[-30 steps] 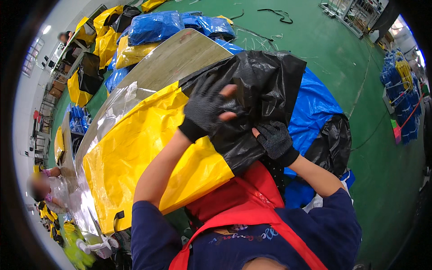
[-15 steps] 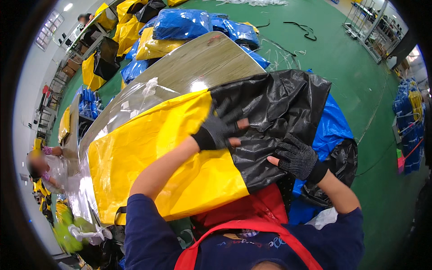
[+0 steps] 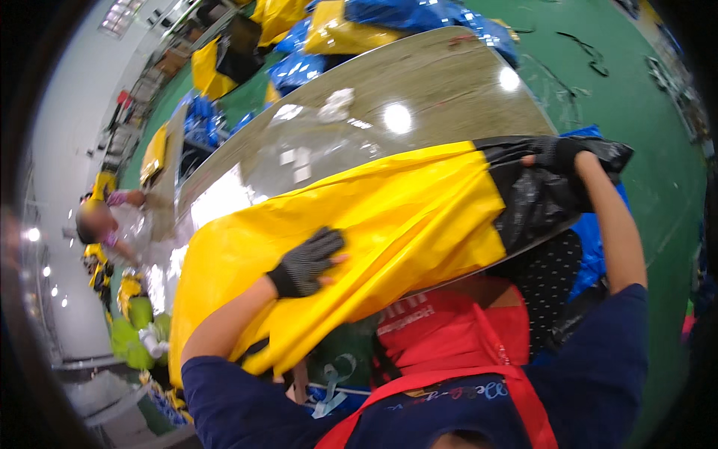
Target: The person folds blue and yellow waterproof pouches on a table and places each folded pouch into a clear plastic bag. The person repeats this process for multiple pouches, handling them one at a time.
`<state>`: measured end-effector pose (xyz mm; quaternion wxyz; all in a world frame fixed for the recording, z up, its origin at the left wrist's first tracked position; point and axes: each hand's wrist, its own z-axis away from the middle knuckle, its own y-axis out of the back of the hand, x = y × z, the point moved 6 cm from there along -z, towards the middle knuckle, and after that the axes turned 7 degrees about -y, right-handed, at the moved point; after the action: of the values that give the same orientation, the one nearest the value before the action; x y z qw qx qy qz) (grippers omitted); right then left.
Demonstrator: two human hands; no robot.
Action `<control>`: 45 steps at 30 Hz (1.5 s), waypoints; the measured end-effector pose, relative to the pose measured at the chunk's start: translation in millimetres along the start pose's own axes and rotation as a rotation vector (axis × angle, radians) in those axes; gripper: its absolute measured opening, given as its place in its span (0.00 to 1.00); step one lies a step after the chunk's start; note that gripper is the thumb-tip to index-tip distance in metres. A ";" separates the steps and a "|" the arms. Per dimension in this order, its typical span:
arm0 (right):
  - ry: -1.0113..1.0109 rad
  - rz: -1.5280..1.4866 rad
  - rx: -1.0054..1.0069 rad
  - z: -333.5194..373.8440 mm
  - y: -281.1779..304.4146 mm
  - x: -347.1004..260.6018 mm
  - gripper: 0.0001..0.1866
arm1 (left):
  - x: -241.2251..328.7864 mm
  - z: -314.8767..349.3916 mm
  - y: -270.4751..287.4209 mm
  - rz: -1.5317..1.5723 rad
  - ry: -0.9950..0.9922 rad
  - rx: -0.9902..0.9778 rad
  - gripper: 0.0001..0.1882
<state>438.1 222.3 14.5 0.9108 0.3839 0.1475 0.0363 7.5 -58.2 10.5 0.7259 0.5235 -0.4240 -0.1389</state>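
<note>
A large yellow-and-black bag of glossy coated fabric (image 3: 404,202) lies across the table in front of me, its yellow part to the left and its black part to the right. Folds run lengthwise through the yellow part. My left hand (image 3: 310,262), in a dark dotted glove, rests flat on the yellow fabric with its fingers stretched. At the far right, my right hand (image 3: 559,156), in a matching glove, is closed on the bunched black end. Its thumb points left, and its other fingers are partly hidden.
Clear plastic film (image 3: 307,153) lies on the wood-patterned table (image 3: 441,82). Blue and yellow packed bundles (image 3: 351,30) are piled beyond it. Blue sheeting (image 3: 591,251) hangs at the right. A co-worker (image 3: 97,221) is at the left. A black strap (image 3: 591,52) lies on the green floor.
My left hand has moved left and nearer me onto the yellow part. My right hand has gone farther out to the right, and the black part is now bunched and narrower. The view has shifted.
</note>
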 end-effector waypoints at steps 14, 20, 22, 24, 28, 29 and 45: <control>-0.117 0.152 0.054 16.0 -0.2 -45.9 0.27 | 76.2 387.2 -14.9 0.318 1.130 1.050 0.20; -0.096 0.321 0.370 1.5 -0.1 -21.6 0.28 | 31.4 444.2 -74.4 0.268 0.940 1.839 0.19; -0.121 0.369 0.466 -7.0 -1.4 -21.7 0.31 | 12.8 477.4 -60.5 0.219 0.774 2.019 0.18; -0.279 0.422 0.552 1.0 5.6 19.5 0.34 | -7.0 428.7 -17.5 0.298 0.790 1.959 0.18; -0.078 0.438 0.553 9.2 3.2 -14.4 0.36 | -24.2 434.9 -73.9 -0.018 1.495 1.171 0.25; -0.116 0.448 0.490 1.3 -0.3 -28.4 0.35 | -34.4 438.3 -106.9 -0.123 1.541 0.993 0.28; 0.167 0.437 0.837 -9.1 -12.2 -6.8 0.35 | 83.8 -194.5 30.3 -0.350 0.183 0.470 0.32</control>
<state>428.4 218.7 1.4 0.6340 0.7355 0.1380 0.1951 198.7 25.2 58.6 0.5849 0.7526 -0.2809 -0.1123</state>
